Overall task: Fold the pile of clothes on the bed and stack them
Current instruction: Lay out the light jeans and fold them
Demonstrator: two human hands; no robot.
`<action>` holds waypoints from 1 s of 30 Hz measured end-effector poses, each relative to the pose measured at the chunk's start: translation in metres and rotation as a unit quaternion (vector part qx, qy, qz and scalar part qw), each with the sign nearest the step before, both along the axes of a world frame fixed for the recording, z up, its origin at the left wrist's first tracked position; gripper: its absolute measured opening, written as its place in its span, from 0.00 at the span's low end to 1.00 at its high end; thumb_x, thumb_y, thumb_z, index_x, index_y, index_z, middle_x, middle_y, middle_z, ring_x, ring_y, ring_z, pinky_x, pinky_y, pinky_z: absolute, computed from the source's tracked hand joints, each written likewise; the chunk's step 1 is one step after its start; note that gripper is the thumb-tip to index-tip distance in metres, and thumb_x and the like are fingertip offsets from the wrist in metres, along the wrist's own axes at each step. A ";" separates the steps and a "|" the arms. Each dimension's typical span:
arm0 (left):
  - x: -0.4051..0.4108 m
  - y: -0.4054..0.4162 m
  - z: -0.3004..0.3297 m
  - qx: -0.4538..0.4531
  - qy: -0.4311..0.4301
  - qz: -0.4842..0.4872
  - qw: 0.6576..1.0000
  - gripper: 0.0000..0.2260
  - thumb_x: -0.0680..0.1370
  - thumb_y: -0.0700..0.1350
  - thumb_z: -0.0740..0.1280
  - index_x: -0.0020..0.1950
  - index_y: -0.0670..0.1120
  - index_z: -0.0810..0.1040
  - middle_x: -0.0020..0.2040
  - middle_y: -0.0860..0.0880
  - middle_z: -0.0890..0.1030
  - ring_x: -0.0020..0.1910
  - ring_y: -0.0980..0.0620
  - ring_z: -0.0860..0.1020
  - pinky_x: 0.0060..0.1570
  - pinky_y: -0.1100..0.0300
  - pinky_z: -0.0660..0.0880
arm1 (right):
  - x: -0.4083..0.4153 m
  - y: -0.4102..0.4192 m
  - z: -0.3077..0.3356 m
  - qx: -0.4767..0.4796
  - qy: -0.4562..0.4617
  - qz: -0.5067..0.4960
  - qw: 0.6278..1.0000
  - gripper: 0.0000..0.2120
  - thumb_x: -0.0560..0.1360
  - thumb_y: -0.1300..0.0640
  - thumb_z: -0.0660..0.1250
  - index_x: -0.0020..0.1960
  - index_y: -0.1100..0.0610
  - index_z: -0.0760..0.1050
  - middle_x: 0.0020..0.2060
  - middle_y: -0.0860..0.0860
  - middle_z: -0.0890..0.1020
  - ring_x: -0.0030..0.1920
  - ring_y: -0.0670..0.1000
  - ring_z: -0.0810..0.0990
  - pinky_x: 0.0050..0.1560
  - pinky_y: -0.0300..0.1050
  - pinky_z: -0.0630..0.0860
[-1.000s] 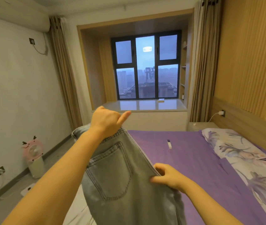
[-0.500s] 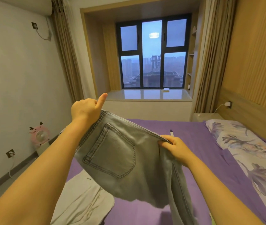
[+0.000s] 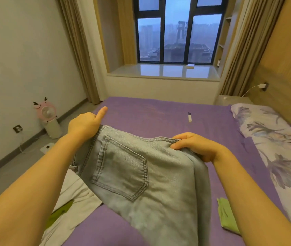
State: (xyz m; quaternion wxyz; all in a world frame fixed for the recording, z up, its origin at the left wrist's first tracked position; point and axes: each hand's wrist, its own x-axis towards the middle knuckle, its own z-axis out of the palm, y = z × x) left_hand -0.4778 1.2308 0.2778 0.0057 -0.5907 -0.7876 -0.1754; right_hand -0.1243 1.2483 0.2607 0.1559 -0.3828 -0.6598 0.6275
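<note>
A pair of light grey-blue jeans hangs in the air over the purple bed, back pocket facing me. My left hand grips the waistband at its left end, thumb sticking up. My right hand pinches the jeans' upper edge further right. The legs drop out of the bottom of the view. A white garment lies crumpled at the bed's left edge with a green piece on it. Another green garment lies at the lower right, partly behind my right forearm.
A floral pillow and floral quilt run along the bed's right side by the wooden headboard. A small white remote lies on the sheet ahead. A pink fan stands on the floor by the left wall.
Both hands have come down with the jeans, from raised near the window to just above the bed. My right hand has slid up from the seam to the top edge. The view has tilted downward.
</note>
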 end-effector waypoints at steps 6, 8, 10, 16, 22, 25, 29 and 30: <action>-0.023 -0.034 -0.094 -0.199 -0.040 0.023 0.979 0.41 0.74 0.71 0.42 0.49 0.37 0.77 0.44 0.34 0.78 0.41 0.38 0.76 0.42 0.51 0.67 | -0.027 0.007 -0.087 -0.035 -0.075 0.023 0.996 0.08 0.77 0.57 0.66 0.54 0.57 0.80 0.49 0.53 0.84 0.49 0.53 0.83 0.47 0.46 0.80; -0.030 -0.052 -0.140 -0.245 -0.037 0.034 0.968 0.40 0.76 0.69 0.41 0.55 0.40 0.79 0.53 0.34 0.79 0.51 0.39 0.77 0.53 0.50 0.71 | -0.041 0.002 -0.140 -0.001 -0.160 0.037 0.986 0.08 0.77 0.54 0.66 0.53 0.56 0.81 0.50 0.53 0.84 0.48 0.52 0.83 0.51 0.49 0.80; -0.035 -0.067 -0.184 -0.278 -0.023 0.038 0.960 0.40 0.73 0.72 0.39 0.45 0.44 0.80 0.48 0.38 0.80 0.47 0.41 0.78 0.53 0.51 0.72 | -0.058 -0.007 -0.193 0.008 -0.214 0.050 0.975 0.09 0.78 0.55 0.65 0.53 0.58 0.81 0.50 0.56 0.83 0.48 0.54 0.81 0.54 0.52 0.78; -0.060 -0.095 -0.293 -0.353 0.050 0.032 0.934 0.22 0.82 0.58 0.44 0.72 0.53 0.64 0.52 0.45 0.79 0.49 0.45 0.78 0.48 0.54 0.73 | -0.104 -0.027 -0.303 0.032 -0.278 0.035 0.960 0.08 0.80 0.57 0.61 0.51 0.59 0.76 0.47 0.56 0.80 0.47 0.55 0.77 0.42 0.44 0.69; -0.103 -0.090 -0.347 -0.371 0.070 0.017 0.926 0.21 0.83 0.55 0.45 0.72 0.51 0.66 0.49 0.45 0.80 0.43 0.46 0.77 0.39 0.54 0.72 | -0.140 -0.014 -0.343 0.044 -0.295 0.087 0.951 0.11 0.81 0.53 0.59 0.50 0.61 0.72 0.46 0.57 0.78 0.44 0.55 0.75 0.44 0.48 0.70; -0.129 -0.077 -0.352 -0.415 0.014 0.019 0.909 0.31 0.81 0.62 0.43 0.58 0.45 0.78 0.48 0.43 0.80 0.42 0.46 0.76 0.46 0.53 0.72 | -0.147 -0.006 -0.348 -0.050 -0.283 0.167 0.943 0.10 0.80 0.52 0.61 0.50 0.59 0.74 0.48 0.54 0.79 0.45 0.50 0.76 0.47 0.44 0.72; -0.162 -0.053 -0.359 -0.443 -0.051 0.065 0.893 0.38 0.76 0.70 0.40 0.55 0.45 0.79 0.58 0.42 0.79 0.49 0.45 0.75 0.48 0.54 0.67 | -0.168 0.010 -0.357 -0.162 -0.230 0.152 0.947 0.09 0.77 0.49 0.66 0.49 0.54 0.79 0.46 0.49 0.82 0.45 0.46 0.81 0.44 0.36 0.76; -0.167 -0.047 -0.365 -0.440 -0.025 0.051 0.896 0.35 0.77 0.68 0.41 0.57 0.47 0.78 0.57 0.43 0.79 0.48 0.46 0.75 0.47 0.55 0.67 | -0.176 0.015 -0.367 -0.123 -0.240 0.127 0.955 0.08 0.77 0.49 0.67 0.49 0.54 0.79 0.45 0.50 0.82 0.45 0.47 0.80 0.44 0.36 0.75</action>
